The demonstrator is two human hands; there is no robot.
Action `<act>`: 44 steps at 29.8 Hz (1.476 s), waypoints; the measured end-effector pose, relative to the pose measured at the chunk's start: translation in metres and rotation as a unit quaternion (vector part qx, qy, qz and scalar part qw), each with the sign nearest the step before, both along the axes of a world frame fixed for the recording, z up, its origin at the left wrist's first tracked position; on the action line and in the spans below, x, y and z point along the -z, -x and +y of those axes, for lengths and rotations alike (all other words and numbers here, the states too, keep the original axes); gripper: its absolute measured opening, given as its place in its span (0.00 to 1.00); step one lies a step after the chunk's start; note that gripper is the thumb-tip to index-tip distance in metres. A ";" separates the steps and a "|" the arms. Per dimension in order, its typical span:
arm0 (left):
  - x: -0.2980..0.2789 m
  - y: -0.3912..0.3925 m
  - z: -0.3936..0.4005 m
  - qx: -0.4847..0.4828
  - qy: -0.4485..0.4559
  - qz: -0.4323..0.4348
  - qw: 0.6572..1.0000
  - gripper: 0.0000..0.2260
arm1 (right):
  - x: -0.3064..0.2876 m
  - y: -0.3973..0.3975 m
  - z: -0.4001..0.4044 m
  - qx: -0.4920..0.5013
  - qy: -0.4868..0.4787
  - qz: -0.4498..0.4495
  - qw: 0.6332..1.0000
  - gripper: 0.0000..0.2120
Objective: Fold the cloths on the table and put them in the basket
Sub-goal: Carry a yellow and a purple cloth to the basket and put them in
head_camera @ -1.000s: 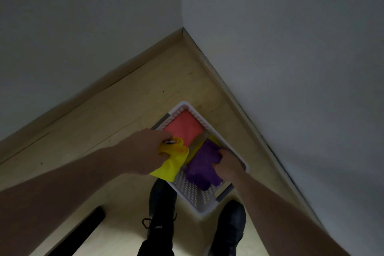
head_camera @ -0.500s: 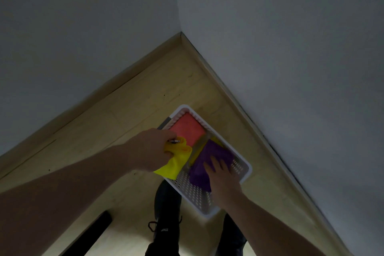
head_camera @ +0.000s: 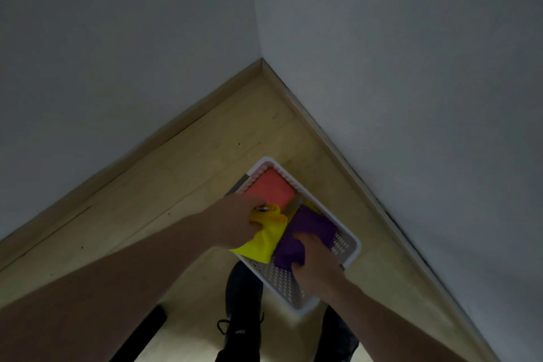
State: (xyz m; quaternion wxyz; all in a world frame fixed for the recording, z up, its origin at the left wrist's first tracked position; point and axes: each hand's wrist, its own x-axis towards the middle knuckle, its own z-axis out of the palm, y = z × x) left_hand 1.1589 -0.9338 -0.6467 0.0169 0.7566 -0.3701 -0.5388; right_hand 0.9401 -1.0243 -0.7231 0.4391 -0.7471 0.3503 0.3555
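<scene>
The left hand gripped a yellow cloth over the basket rim. The right hand clutched the purple cloth; both folds could come undone if bunched like this

One head-worn view looks steeply down, close over the basket by a floor corner.

You look down into a corner where 2 grey walls meet. A light wood skirting board runs along the foot of each wall, and pale wood floor fills the angle between them. Below you stand 2 black shoes; the left shoe shows its laces, the right shoe is partly hidden. A black bar lies on the floor at the lower left.
</scene>
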 end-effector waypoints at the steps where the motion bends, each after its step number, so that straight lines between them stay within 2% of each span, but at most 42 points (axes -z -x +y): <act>1: 0.003 0.001 -0.002 0.009 -0.004 0.002 1.000 0.23 | -0.005 0.002 0.005 0.029 -0.017 -0.001 0.999 0.31; 4: 0.014 0.001 -0.019 0.041 -0.024 0.006 0.999 0.25 | -0.021 0.004 0.003 0.091 -0.046 0.003 0.995 0.30; 9: 0.036 0.004 -0.052 0.121 -0.035 -0.017 0.992 0.28 | -0.017 0.004 -0.004 0.130 -0.046 0.021 0.990 0.29; 13: 0.055 0.011 -0.067 0.168 -0.032 -0.065 0.983 0.22 | -0.009 0.001 -0.006 0.137 -0.046 0.026 0.989 0.29; 17: 0.084 0.003 -0.066 0.221 0.000 -0.131 0.966 0.21 | 0.000 0.000 -0.006 0.132 -0.051 0.026 0.990 0.28; 19: 0.099 0.003 -0.067 0.230 0.081 -0.207 0.947 0.13 | 0.006 0.001 -0.007 0.132 -0.054 0.025 0.989 0.28; 21: 0.099 0.005 -0.069 0.234 0.116 -0.252 0.932 0.10 | 0.009 0.000 -0.009 0.130 -0.043 0.019 0.990 0.28; 23: 0.103 0.012 -0.062 0.243 0.108 -0.289 0.920 0.19 | 0.014 0.001 -0.010 0.116 -0.027 0.010 0.993 0.28; 25: 0.098 0.026 -0.047 0.226 0.037 -0.281 0.932 0.27 | 0.014 0.001 -0.011 0.079 -0.007 0.000 0.997 0.29; 28: 0.095 0.048 -0.016 0.177 0.027 -0.238 0.955 0.29 | 0.016 0.002 -0.013 -0.045 0.026 -0.009 0.999 0.32; 31: 0.096 0.064 0.011 0.224 0.026 -0.183 0.957 0.32 | 0.019 -0.001 -0.014 -0.196 0.058 -0.001 0.979 0.36; 33: 0.101 0.070 0.018 0.250 0.019 -0.167 0.953 0.34 | 0.022 -0.005 -0.013 -0.256 0.077 -0.001 0.964 0.40; 36: 0.114 0.066 0.015 0.239 -0.008 -0.159 0.958 0.33 | 0.031 -0.013 -0.013 -0.297 0.095 0.013 0.950 0.42; 41: 0.120 0.057 0.008 0.226 -0.103 -0.116 0.962 0.34 | 0.042 -0.014 -0.022 -0.338 0.122 0.061 0.931 0.44; 44: 0.111 0.055 0.007 0.186 -0.135 -0.099 0.968 0.38 | 0.043 -0.016 -0.021 -0.297 0.099 0.040 0.949 0.41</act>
